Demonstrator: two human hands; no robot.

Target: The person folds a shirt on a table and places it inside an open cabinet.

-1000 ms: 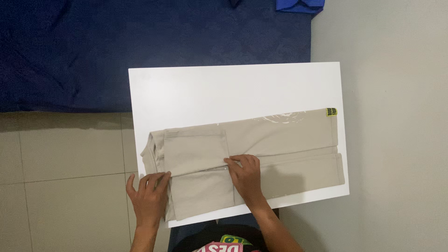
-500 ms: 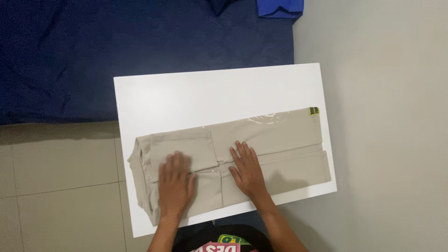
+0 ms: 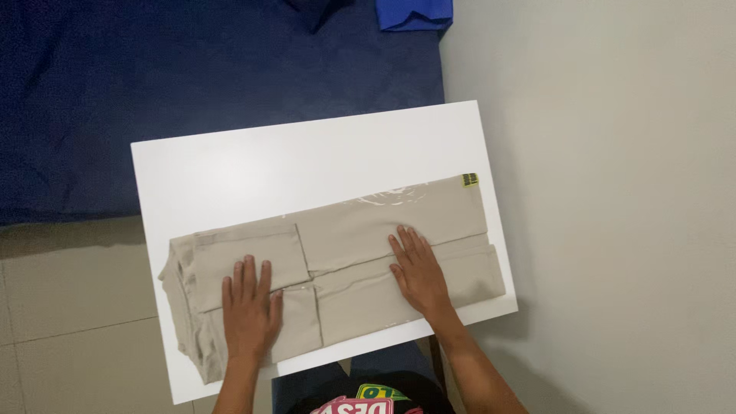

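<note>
A pair of beige trousers [image 3: 360,230] lies folded lengthwise across the near half of a white board [image 3: 307,161]. My left hand [image 3: 249,310] rests flat, fingers spread, on the folded left end near the pocket flap. My right hand [image 3: 420,274] lies flat, fingers together, on the leg part right of the middle. A small yellow and black tag [image 3: 469,179] sits at the far right corner of the trousers. Neither hand grips the cloth.
A dark blue sheet [image 3: 192,84] covers a bed beyond the board. A brighter blue cloth [image 3: 414,14] lies at the top edge. Beige floor tiles [image 3: 69,307] are on the left, a pale wall [image 3: 613,192] on the right.
My left hand moved from the board's near-left edge onto the trousers and now presses flat. My right hand slid rightward along the legs. The view shifted, so the board sits further left.
</note>
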